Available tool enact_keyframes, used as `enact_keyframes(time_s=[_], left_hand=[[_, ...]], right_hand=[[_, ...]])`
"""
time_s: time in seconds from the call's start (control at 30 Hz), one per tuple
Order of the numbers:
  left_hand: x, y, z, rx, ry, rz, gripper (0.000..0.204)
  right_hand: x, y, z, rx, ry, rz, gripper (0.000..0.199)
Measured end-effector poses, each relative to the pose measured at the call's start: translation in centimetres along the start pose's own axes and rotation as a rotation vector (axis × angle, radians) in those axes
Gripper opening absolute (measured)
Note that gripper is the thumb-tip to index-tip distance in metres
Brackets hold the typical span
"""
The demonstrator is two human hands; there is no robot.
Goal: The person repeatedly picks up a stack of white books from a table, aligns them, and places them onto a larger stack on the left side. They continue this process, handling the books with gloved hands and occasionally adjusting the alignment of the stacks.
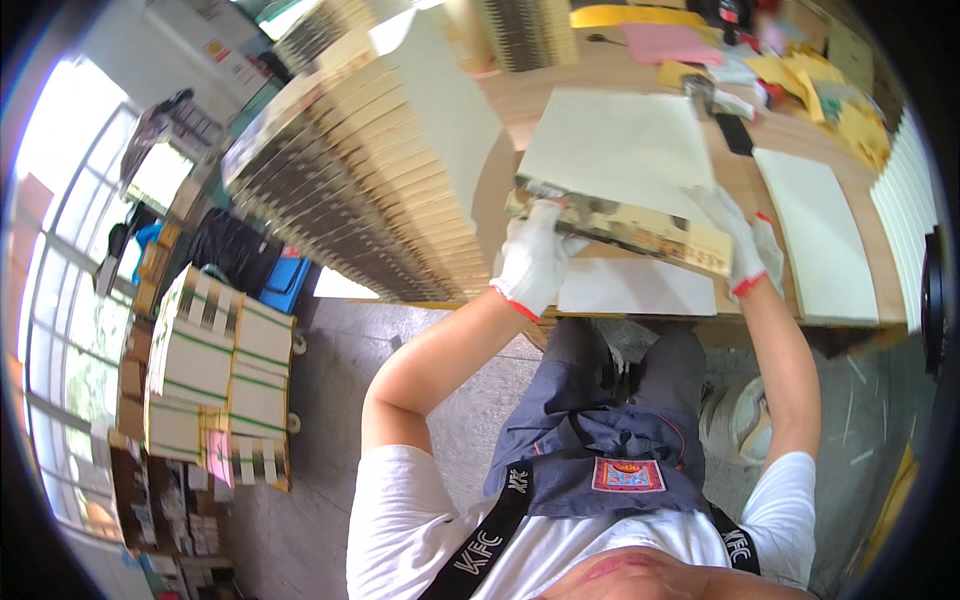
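Note:
Both my hands wear white knit gloves with red cuffs. Between them is a book [620, 140] with a plain white top; its near edge carries a printed strip [630, 228] of dark and cream pictures, tilted toward me. My left hand [535, 255] grips the near left corner, thumb on the printed edge. At the right side, my right hand [735, 238] closes round the edge, fingers lying over the white top and slightly blurred. Under the near edge, a white sheet or board [637, 287] lies at the table's front.
Tall stacks of similar books [370, 160] rise on the left of the wooden table [740, 185]. To the right lie a white board [815, 230], a black phone [733, 134] and yellow papers [800, 80]. Strapped bundles [215, 370] stand on a wheeled cart at lower left.

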State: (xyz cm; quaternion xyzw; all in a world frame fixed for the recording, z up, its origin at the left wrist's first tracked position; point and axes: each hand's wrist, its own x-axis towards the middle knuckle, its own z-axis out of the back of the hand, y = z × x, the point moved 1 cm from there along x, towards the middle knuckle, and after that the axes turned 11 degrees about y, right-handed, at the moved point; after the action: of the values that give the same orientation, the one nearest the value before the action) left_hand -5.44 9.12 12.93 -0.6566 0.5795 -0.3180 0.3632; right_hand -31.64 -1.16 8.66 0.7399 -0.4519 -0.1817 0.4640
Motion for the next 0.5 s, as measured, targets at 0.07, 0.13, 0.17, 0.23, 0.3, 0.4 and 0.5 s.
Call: enact_keyframes(time_s=[0.07,0.13,0.17,0.23,0.3,0.4,0.5], left_hand=[[-2.6,-3.2,-2.9,0.09,0.016,-0.103,0.027],[-5.2,-8.0,-4.4,0.274,0.131,-0.267,0.026],[-5.4,-10.2,-3.4,0.461,0.179,-0.399,0.026],[-7.3,-15.8,-3.3,0.443,0.234,-0.442,0.038],[-8.3,-21.6,-1.5,0.594,0.178,-0.625,0.044],[-8.4,-29.2,1.8,0.761,0.049,-0.821,0.068],[-8.0,-34.9,4.7,0.76,-0.028,-0.795,0.039]], right_hand=[[-0.3,1.8,-1.8,-0.077,-0.128,0.148,0.04],[0.7,4.2,-4.6,-0.181,-0.027,0.294,0.04],[2.1,5.2,-5.8,-0.072,0.075,0.379,0.04],[5.0,7.8,-7.6,-0.169,0.087,0.47,0.041],[8.1,10.7,-15.0,-0.147,0.033,0.503,0.04],[13.1,13.6,-22.7,-0.513,0.195,0.692,0.038],[19.1,14.3,-27.3,-0.364,0.398,0.693,0.029]])
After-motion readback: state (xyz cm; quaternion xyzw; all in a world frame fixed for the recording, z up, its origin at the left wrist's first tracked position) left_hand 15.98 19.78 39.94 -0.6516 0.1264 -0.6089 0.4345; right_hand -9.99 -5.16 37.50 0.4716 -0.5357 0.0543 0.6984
